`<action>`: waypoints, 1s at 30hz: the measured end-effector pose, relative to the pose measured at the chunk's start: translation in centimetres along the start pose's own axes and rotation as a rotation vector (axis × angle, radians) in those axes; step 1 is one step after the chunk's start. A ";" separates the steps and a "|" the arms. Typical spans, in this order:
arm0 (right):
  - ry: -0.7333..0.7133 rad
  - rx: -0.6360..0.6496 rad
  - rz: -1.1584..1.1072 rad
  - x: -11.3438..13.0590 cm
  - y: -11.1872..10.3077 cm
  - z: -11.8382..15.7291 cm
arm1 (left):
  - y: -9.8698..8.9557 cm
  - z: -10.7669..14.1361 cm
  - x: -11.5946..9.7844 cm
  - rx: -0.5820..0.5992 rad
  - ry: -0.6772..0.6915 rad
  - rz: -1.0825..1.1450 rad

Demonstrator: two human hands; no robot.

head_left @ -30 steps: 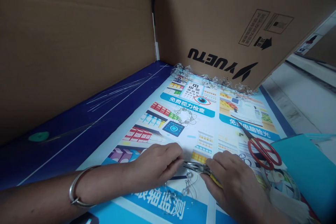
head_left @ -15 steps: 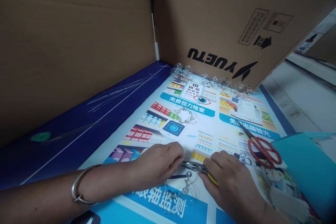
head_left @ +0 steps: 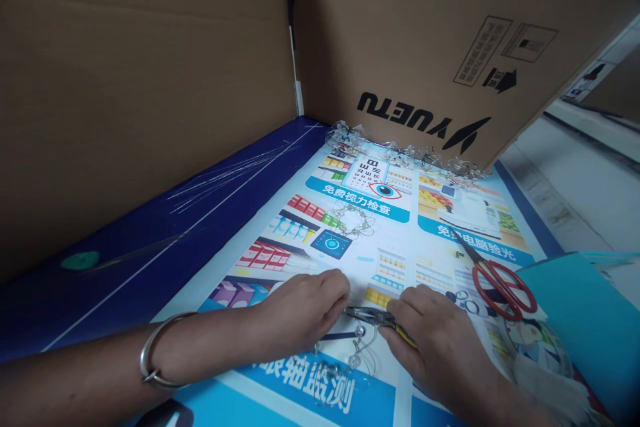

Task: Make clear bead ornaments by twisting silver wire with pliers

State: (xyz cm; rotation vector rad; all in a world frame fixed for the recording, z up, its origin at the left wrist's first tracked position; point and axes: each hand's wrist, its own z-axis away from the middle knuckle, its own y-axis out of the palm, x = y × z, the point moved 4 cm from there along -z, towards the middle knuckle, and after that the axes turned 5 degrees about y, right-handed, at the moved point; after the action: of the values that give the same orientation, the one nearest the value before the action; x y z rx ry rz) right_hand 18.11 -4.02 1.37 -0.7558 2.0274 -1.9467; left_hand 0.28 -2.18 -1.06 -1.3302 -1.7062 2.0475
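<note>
Yellow-handled pliers point(head_left: 373, 316) are gripped in my right hand point(head_left: 440, 330), their metal jaws pointing left. The jaw tips reach the fingertips of my left hand point(head_left: 313, 307), which is closed in a pinch; the tiny part between those fingers is hidden. Below the pliers hangs or lies a wire piece with clear beads point(head_left: 354, 361), bent in a loop over the printed sheet. Farther back, a similar beaded wire ring point(head_left: 353, 219) lies flat on the sheet.
Red-handled scissors point(head_left: 504, 287) lie at right beside a turquoise folder point(head_left: 575, 320). More beaded wire pieces point(head_left: 410, 155) line the cardboard wall point(head_left: 420, 33) at the back. Loose wire strands point(head_left: 225, 177) and a green lump point(head_left: 80, 260) rest on the blue surface at left.
Almost nothing differs. Both hands and the pliers hold nearly the same position, with only a very slight shift of the left forearm and the right hand.
</note>
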 end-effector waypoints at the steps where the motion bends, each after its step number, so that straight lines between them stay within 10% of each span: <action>1: 0.004 0.007 -0.010 -0.1 0.0 0.0 | 0.0 0.0 0.0 0.004 0.000 0.002; 30: -0.031 0.075 -0.011 -0.1 -0.3 -0.5 | 0.1 -0.1 -0.2 -0.014 0.010 -0.078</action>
State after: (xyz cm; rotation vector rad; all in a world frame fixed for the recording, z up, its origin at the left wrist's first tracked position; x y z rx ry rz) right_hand 18.00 -3.59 1.72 -0.7756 1.9252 -1.9921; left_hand 0.53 -2.28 -1.01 -1.2559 -1.7426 1.9866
